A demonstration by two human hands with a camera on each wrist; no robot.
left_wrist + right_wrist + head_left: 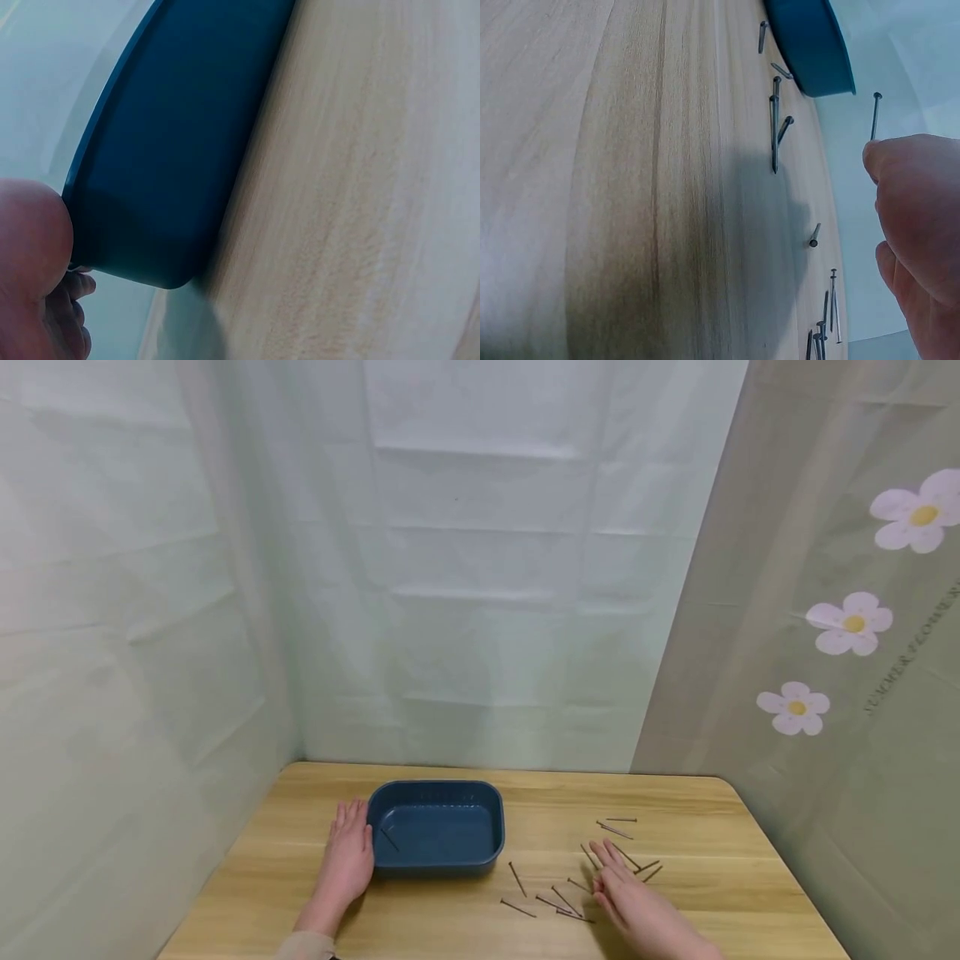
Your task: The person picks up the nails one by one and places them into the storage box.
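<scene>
- The left hand is lying flat on the wooden table, fingers straight and together, its inner edge resting against the left wall of the dark blue plastic tray; the left wrist view is showing only that wall and the heel of the palm.
- One nail is already lying inside the tray, just beyond the left hand's fingertips.
- The right hand is hovering over the scattered nails, which are lying to its left and just ahead of its fingers, between it and the tray.
- In the right wrist view the right hand is pinching a single nail, shank pointing up and head on top; which fingers are gripping it is hidden behind the hand.
- The pinch seems to be sitting low on the shank, so the nail is likely to pivot or slip if the hand is swinging quickly toward the tray.
- A dropped nail could be rolling off the table's near edge, since several are lying close to it.
- The nails below the right palm are crossing each other; a careless sweep may be scattering them further or pricking a fingertip on a point.
- If the left hand is easing its pressure, the light tray could be sliding away.
</scene>
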